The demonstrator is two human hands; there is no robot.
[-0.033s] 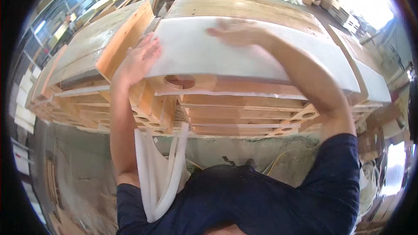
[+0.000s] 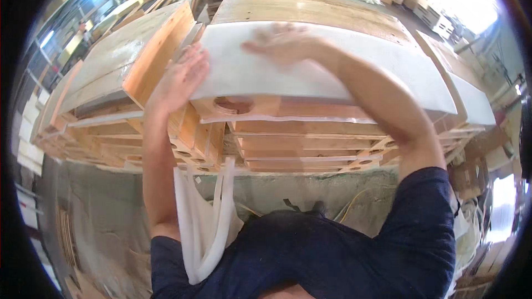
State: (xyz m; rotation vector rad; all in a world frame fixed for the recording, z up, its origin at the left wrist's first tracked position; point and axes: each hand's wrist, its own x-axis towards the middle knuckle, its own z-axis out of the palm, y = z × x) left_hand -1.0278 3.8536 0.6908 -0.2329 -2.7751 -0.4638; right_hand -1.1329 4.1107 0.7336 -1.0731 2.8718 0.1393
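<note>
A white soft sheet [image 2: 238, 77] covers the top of a wooden box frame [image 2: 316, 109] in front of me, hanging slightly over its near edge. My left hand [image 2: 187, 72] lies at the sheet's left end, its fingers stretched out over the corner. Over the sheet's upper left part my right hand [image 2: 280, 45] is laid flat with fingers extended, blurred by motion. Neither hand appears to grip anything. Below the sheet, the frame's front shows a round hole [image 2: 234, 105]. Folded white strips [image 2: 208, 232] hang between my left arm and my body.
To the left stands another wooden frame [image 2: 105, 61], with a gap beside the covered one. Bare wood boards [image 2: 310, 8] lie behind the sheet. At the right is a further frame with a white covering [image 2: 474, 99]. A yellow cord [image 2: 349, 205] runs along the floor.
My right hand has slid a little to the left across the white sheet. My left hand has shifted slightly right at the sheet's corner.
</note>
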